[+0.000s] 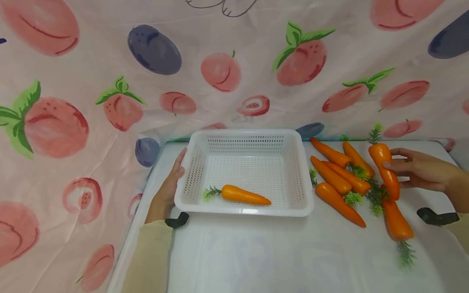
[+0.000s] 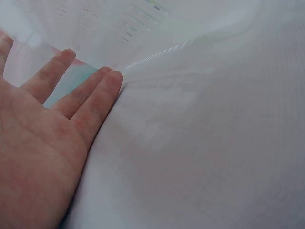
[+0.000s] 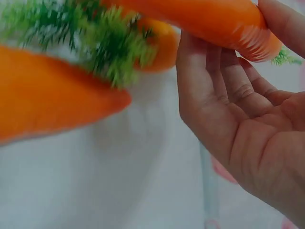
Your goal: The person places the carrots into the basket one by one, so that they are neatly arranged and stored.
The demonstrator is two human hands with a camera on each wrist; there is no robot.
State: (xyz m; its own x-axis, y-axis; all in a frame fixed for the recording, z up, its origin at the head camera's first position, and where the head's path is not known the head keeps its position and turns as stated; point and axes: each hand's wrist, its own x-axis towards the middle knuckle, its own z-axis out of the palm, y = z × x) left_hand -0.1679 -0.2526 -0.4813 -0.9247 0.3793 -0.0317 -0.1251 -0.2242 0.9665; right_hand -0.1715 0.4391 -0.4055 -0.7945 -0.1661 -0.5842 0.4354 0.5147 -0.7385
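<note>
My right hand holds an orange carrot between thumb and fingers, its green top pointing away and its tip over the pile. In the right wrist view the thumb and curled fingers grip that carrot. A white plastic basket with slotted walls stands in the middle of the table. One carrot lies inside it near the front wall, leaves to the left. Against the basket's left side rests my left hand; in the left wrist view its fingers are extended along the wall.
Several more carrots with green tops lie heaped right of the basket. Nearest the front right is another carrot, leaves toward me. A fruit-printed cloth hangs behind and left of the white table.
</note>
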